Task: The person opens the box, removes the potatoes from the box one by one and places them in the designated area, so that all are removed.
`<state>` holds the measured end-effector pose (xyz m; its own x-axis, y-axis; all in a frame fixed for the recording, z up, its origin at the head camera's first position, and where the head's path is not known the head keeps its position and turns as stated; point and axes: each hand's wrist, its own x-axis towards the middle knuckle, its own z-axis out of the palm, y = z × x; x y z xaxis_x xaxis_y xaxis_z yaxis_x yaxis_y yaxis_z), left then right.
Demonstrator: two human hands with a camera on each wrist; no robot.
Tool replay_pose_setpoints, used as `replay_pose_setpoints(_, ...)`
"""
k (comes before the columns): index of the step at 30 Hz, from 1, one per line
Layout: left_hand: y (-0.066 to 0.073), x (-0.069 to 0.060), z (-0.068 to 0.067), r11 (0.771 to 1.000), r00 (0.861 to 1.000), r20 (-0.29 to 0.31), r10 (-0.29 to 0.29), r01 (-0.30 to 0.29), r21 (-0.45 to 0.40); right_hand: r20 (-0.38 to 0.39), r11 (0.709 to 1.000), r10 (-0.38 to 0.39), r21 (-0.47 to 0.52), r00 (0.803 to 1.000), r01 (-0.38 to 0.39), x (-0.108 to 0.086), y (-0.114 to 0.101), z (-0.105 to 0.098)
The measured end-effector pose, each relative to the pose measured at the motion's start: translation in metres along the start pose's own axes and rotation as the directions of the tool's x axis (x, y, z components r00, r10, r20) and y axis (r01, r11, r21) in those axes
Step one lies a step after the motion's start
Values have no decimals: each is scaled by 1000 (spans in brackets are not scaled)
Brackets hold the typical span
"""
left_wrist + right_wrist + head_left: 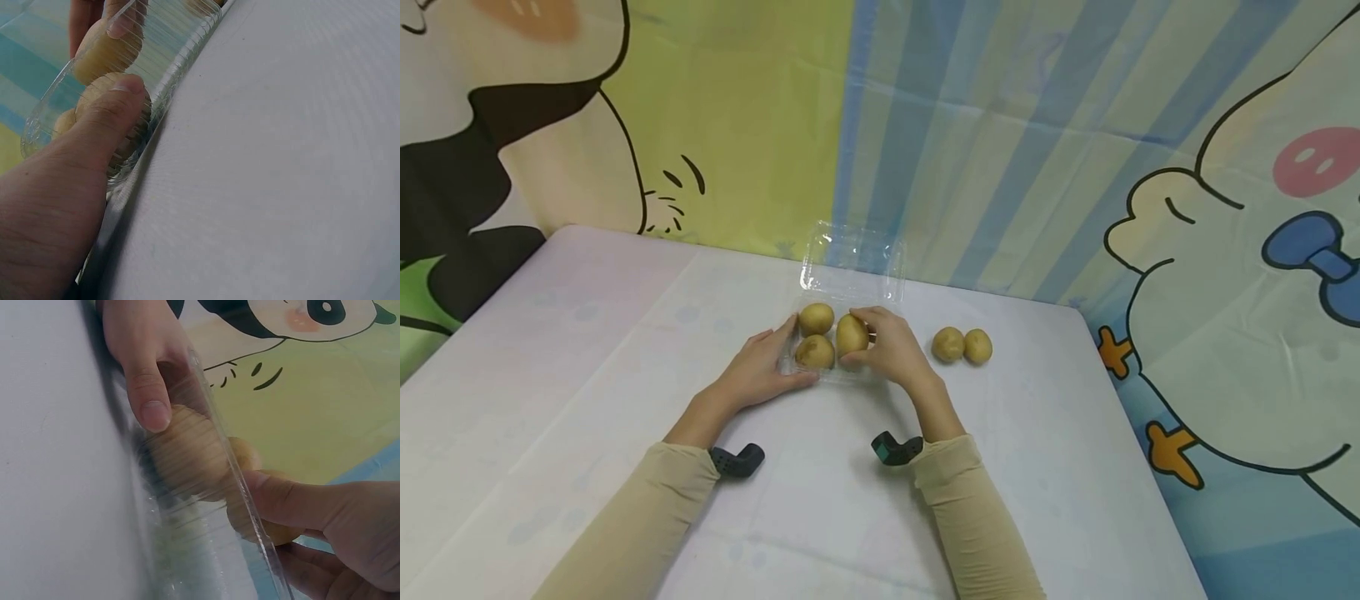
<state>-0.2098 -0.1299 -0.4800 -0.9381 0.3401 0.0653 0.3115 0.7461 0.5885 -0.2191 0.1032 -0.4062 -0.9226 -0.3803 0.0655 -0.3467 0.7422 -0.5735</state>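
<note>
A clear plastic clamshell box lies on the table with its lid raised at the back. Two potatoes, a far one and a near one, sit in its left half. My left hand holds the box's near left corner, fingers along the left side and thumb pressed on the front wall. Over the right half, my right hand pinches a third potato between thumb and fingers. Whether this potato touches the box floor, I cannot tell.
Two more potatoes, a left one and a right one, lie side by side on the white table, right of the box. A printed cloth hangs behind the table. Each wrist wears a dark device.
</note>
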Motion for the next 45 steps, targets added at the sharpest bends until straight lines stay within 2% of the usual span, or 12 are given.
replay_pose_setpoints(8,1,1,0,1000,1000,5,-1,1,9,-39,999,15,35,999,-14,-2,3,-6)
replay_pose_setpoints(18,3,0,-2,1000,1000,7,3,-3,17,-43,997,3,73,999,0,-5,3,-14)
replay_pose_setpoints(26,3,0,-2,1000,1000,9,-13,13,14,18,994,2,108,1000,-4,-13,9,-28)
replay_pose_setpoints(33,2,1,-1,1000,1000,5,2,-2,12,39,986,9,167,999,-15,-19,15,-38)
replay_pose_setpoints(38,1,1,-1,1000,1000,9,10,-10,6,18,979,20,200,1000,-23,-25,18,-47)
replay_pose_setpoints(45,2,1,-2,1000,1000,16,5,-5,-1,-40,981,21,194,999,-13,-32,24,-60)
